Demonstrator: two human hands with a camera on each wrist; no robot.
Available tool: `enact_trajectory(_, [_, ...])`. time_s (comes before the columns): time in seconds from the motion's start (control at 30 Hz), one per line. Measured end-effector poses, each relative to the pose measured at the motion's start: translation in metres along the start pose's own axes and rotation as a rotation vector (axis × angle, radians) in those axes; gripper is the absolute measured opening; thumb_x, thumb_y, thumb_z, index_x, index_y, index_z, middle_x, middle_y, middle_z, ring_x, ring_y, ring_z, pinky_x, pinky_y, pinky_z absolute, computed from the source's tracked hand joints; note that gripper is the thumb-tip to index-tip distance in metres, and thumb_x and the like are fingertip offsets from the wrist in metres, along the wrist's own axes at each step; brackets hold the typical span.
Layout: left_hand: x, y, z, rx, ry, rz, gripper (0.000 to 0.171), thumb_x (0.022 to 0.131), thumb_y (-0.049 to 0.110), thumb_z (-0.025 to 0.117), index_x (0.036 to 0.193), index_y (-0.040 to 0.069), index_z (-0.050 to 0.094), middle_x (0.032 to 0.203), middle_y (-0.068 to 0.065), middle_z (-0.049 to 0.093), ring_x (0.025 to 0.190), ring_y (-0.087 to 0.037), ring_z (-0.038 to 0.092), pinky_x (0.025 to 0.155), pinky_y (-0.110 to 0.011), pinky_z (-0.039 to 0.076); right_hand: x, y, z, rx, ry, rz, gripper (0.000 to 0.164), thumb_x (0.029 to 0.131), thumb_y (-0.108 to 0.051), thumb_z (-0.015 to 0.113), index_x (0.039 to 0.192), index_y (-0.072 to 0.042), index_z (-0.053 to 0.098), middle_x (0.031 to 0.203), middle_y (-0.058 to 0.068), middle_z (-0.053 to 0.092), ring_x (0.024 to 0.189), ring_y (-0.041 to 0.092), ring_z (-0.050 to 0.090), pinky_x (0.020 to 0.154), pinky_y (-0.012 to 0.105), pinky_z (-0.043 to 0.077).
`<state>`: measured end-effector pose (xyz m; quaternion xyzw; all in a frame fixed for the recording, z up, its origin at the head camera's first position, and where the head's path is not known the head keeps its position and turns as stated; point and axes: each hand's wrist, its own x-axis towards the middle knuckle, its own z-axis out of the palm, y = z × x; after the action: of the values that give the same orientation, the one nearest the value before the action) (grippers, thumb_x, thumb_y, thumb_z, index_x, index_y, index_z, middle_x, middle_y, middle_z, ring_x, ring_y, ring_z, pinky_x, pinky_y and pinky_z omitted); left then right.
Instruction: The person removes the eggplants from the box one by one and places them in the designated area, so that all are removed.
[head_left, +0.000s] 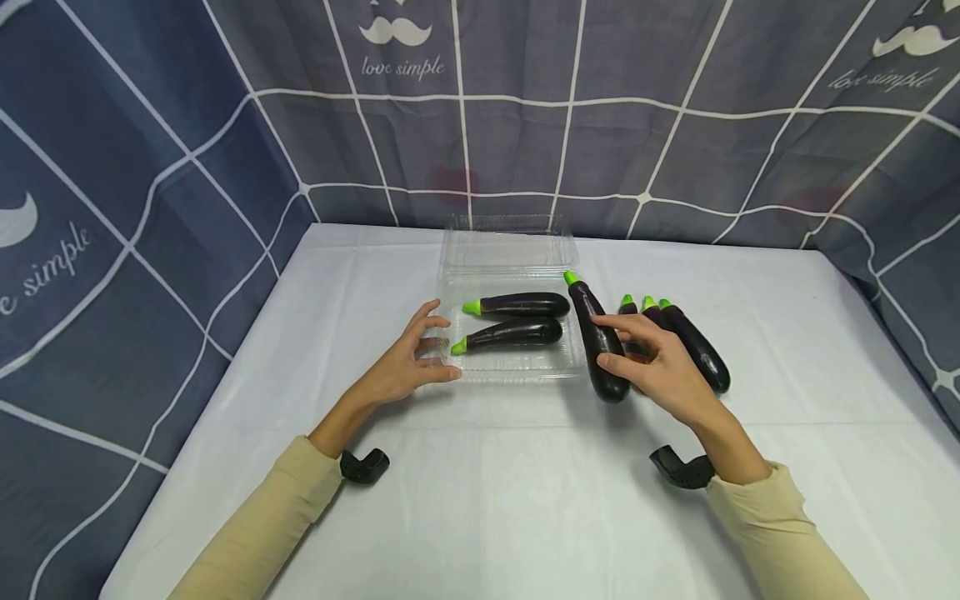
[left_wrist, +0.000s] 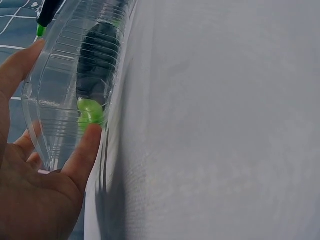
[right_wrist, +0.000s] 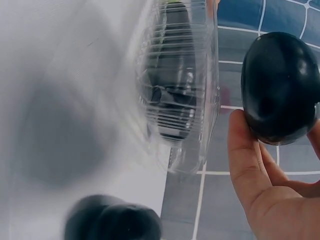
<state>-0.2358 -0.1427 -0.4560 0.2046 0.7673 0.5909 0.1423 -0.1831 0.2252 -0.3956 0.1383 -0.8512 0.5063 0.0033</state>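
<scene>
My right hand pinches a dark purple eggplant with a bright green stem end, held up beside the right wall of a clear plastic clamshell box. In the right wrist view that eggplant shows its rounded end between thumb and fingers, above the table. Two eggplants lie side by side in the box, the farther eggplant and the nearer eggplant, stems to the left. My left hand is at the box's left side, thumb and fingers spread around its corner and touching the wall.
The box's lid stands open toward the back. Right of the box lie several more eggplants, partly behind my right hand. A white cloth covers the table, and a grey checked curtain closes off the back and sides.
</scene>
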Motion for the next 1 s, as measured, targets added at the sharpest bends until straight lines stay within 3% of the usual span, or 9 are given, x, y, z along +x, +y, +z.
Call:
enact_trajectory(0.1, [0.000,0.000,0.000,-0.001,-0.002,0.007,0.069,0.085,0.010,0.079,0.138,-0.002,0.036,0.164,-0.001,-0.001,0.135,-0.041,0.035,0.105,-0.051,0.041,-0.003,0.001,-0.002,0.000,0.003,0.005,0.046,0.091,-0.015,0.072,0.136,-0.018,0.062,0.120,0.005,0.060,0.102,0.022,0.055,0.082,0.025,0.048])
enact_trajectory(0.23, [0.001,-0.001,0.000,-0.005,-0.002,0.001,0.069,0.085,0.010,0.079,0.138,-0.002,0.036,0.164,0.001,-0.001,0.135,-0.040,0.035,0.106,-0.051,0.041,-0.006,0.002,-0.006,-0.001,0.013,0.028,0.046,0.092,-0.015,0.072,0.136,-0.018,0.061,0.112,0.008,0.058,0.093,0.023,0.056,0.072,0.021,0.049])
enact_trajectory(0.5, [0.001,-0.001,0.000,-0.001,-0.001,-0.010,0.070,0.084,0.011,0.080,0.139,0.000,0.037,0.164,0.002,-0.001,0.136,-0.040,0.034,0.105,-0.050,0.041,-0.014,0.010,-0.015,-0.049,0.031,0.067,0.045,0.094,-0.017,0.069,0.138,-0.017,0.059,0.133,0.004,0.054,0.113,0.017,0.046,0.083,0.023,0.045])
enact_trajectory(0.8, [-0.001,0.001,0.000,-0.009,-0.001,-0.006,0.070,0.084,0.009,0.079,0.139,-0.001,0.037,0.164,0.001,-0.001,0.136,-0.041,0.034,0.106,-0.051,0.040,-0.027,0.024,-0.033,-0.047,0.059,0.085,0.046,0.095,-0.016,0.068,0.140,-0.013,0.057,0.123,0.008,0.053,0.103,0.018,0.046,0.071,0.019,0.043])
enact_trajectory(1.0, [-0.001,0.000,0.000,-0.003,0.003,-0.012,0.071,0.084,0.011,0.080,0.140,-0.001,0.037,0.164,0.002,-0.001,0.136,-0.039,0.034,0.106,-0.050,0.041,-0.037,0.033,-0.043,-0.091,0.083,0.104,0.047,0.096,-0.018,0.068,0.141,-0.015,0.056,0.129,0.003,0.053,0.106,0.014,0.047,0.075,0.016,0.043])
